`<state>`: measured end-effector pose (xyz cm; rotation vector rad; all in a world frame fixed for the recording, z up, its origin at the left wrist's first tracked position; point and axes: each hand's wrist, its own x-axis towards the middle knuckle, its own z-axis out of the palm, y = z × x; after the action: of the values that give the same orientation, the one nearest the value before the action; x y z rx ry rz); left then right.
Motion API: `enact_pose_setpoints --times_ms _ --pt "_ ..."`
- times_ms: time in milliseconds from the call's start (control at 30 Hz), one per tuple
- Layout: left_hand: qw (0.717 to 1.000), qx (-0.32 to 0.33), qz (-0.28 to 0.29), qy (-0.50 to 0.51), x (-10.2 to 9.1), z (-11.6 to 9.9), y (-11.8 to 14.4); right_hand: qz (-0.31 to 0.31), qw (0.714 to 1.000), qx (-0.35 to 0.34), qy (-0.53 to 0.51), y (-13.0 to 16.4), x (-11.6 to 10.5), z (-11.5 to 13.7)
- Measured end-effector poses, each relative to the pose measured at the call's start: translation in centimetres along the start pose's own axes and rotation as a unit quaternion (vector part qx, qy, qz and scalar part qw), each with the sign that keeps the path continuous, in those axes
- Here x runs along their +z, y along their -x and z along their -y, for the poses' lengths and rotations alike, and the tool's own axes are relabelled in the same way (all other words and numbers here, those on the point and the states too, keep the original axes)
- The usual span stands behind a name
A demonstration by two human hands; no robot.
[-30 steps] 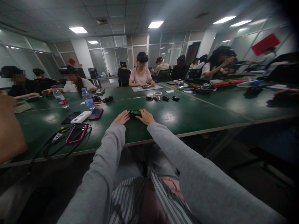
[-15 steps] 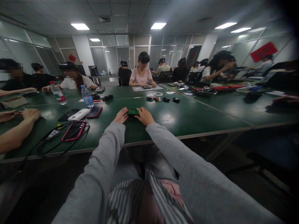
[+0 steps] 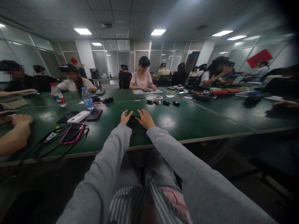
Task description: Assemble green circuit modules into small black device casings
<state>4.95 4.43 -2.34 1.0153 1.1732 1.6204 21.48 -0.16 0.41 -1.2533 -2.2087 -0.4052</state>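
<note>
A small dark device with a green face point(image 3: 135, 114) lies on the green table point(image 3: 187, 121) straight ahead of me. My left hand point(image 3: 125, 117) rests against its left end and my right hand point(image 3: 145, 118) against its right end, fingers curled around it. Both arms are stretched out in grey sleeves. Most of the device is hidden between my fingers.
To the left lie a red-cased phone with black cables point(image 3: 70, 134), a white power bank point(image 3: 78, 117), a phone point(image 3: 94, 114) and two water bottles point(image 3: 87, 99). A neighbour's forearm point(image 3: 14, 138) rests at far left. Small black parts point(image 3: 166, 102) and a tape roll point(image 3: 158, 97) sit farther back. Several people sit around.
The view has tilted slightly, so my hands appear a little lower. My hands stay on the small device. The neighbour's arm at left drew back from close to the camera.
</note>
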Motion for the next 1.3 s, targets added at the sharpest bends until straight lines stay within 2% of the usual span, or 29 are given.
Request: enact_pose_setpoints --times_ms 233,333,467,567,633,733,867,967,1033,1167,1300 --pt "0.998 -0.021 0.041 0.032 -0.1 -0.2 0.2 -0.008 1.000 0.011 -0.025 0.0 0.8 -0.5" --pt "0.998 0.022 0.035 0.038 -0.1 0.0 0.1 0.001 0.999 0.029 -0.032 -0.1 1.3 -0.8" --pt "0.996 0.092 0.015 -0.004 -0.4 0.6 -0.4 0.039 0.997 0.041 -0.055 -0.1 1.4 -0.9" --pt "0.996 0.091 0.015 0.002 -0.6 0.9 -0.6 0.054 0.992 0.042 -0.104 0.0 1.4 -0.9" --pt "0.996 0.087 0.013 0.010 -0.8 1.0 -0.6 0.057 0.983 0.067 -0.161 0.0 1.5 -1.0" --pt "0.996 0.084 0.013 0.038 -0.9 0.9 -0.5 0.059 0.938 0.150 -0.308 -0.3 1.9 -1.0" --pt "0.993 0.066 0.013 0.096 -0.9 0.7 -0.3 0.096 0.826 0.245 -0.498 -1.2 2.4 -0.7" --pt "0.988 0.048 0.040 0.140 -0.6 0.2 0.1 0.140 0.753 0.269 -0.584 -1.8 2.4 -0.2" --pt "0.982 0.031 0.053 0.178 -0.4 -0.2 0.4 0.169 0.717 0.269 -0.621 -2.0 2.3 0.0" --pt "0.968 0.003 0.069 0.240 0.0 -0.8 0.6 0.192 0.667 0.267 -0.669 -2.2 2.1 0.2" --pt "0.960 -0.022 0.085 0.265 0.1 -1.4 1.0 0.199 0.649 0.259 -0.687 -2.1 2.1 -0.1"
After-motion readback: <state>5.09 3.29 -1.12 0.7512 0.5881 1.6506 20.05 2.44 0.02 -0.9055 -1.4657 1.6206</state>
